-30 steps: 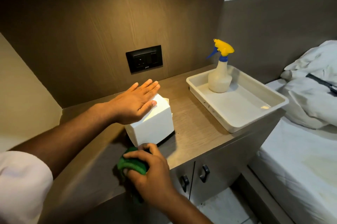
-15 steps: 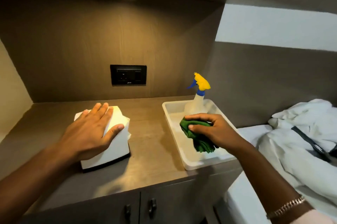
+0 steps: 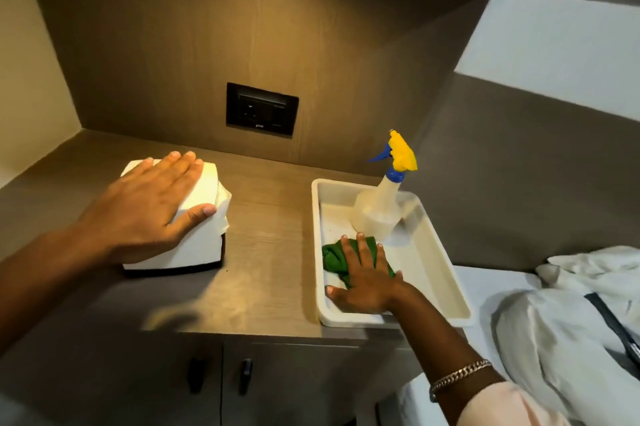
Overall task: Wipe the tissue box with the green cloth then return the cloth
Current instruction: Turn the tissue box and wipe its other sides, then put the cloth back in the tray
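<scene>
The white tissue box [image 3: 201,245] stands on the left part of the wooden counter [image 3: 266,252]. My left hand [image 3: 145,214] lies flat on its top, thumb down over the right edge, holding it in place. The crumpled green cloth [image 3: 334,254] lies inside the white tray [image 3: 446,273], near its left wall. My right hand [image 3: 367,283] rests on the cloth with the fingers spread and flat, not curled around it. Part of the cloth is hidden under that hand.
A spray bottle [image 3: 377,214] with a yellow and blue head stands at the back of the tray. A black wall socket [image 3: 261,109] sits behind the counter. Cabinet doors with dark handles [image 3: 246,375] are below. White bedding [image 3: 571,314] lies to the right.
My right hand carried the green cloth from in front of the tissue box over to the tray, lowered it onto the tray floor and flattened out. My left hand stayed on the box.
</scene>
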A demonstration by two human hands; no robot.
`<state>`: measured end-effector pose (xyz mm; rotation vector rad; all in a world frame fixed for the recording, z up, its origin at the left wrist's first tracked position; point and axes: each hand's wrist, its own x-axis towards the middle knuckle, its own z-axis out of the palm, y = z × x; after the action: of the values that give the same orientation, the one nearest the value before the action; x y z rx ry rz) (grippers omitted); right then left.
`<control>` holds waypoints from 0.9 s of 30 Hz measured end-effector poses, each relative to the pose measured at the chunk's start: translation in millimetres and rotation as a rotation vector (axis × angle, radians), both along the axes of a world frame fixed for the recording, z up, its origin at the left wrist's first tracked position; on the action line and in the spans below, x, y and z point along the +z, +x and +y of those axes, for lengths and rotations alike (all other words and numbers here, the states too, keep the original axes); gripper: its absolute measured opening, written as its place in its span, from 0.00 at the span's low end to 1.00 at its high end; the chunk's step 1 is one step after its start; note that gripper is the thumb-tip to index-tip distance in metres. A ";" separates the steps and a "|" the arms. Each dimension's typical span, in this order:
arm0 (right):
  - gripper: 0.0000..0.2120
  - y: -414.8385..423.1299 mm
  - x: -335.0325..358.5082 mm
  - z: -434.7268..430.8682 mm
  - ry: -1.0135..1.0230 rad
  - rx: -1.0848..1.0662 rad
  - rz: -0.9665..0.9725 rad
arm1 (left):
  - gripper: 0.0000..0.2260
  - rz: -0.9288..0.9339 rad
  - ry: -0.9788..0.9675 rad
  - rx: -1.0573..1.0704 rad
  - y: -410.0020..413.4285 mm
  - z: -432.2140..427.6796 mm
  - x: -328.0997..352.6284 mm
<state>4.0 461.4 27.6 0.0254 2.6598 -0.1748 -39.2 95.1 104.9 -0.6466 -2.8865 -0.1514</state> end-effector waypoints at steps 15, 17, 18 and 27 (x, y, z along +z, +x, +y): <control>0.24 -37.7 119.6 -120.2 -0.957 -0.020 0.538 | 0.29 0.122 1.128 0.272 111.7 68.7 -9.4; 0.23 -51.1 120.0 -160.1 -1.065 0.015 0.398 | 0.31 0.006 1.349 0.379 121.1 86.1 -9.9; 0.24 -56.8 116.2 -175.8 -1.083 0.017 0.339 | 0.32 -0.040 1.455 0.423 123.0 91.6 -10.2; 0.27 -53.6 99.2 -189.3 -1.185 -0.259 0.327 | 0.27 -0.191 1.740 0.346 108.1 61.3 -34.7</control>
<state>-49.6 272.2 126.8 -0.0470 2.4033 -1.8963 68.9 156.4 70.2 0.2370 -1.7571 -2.2241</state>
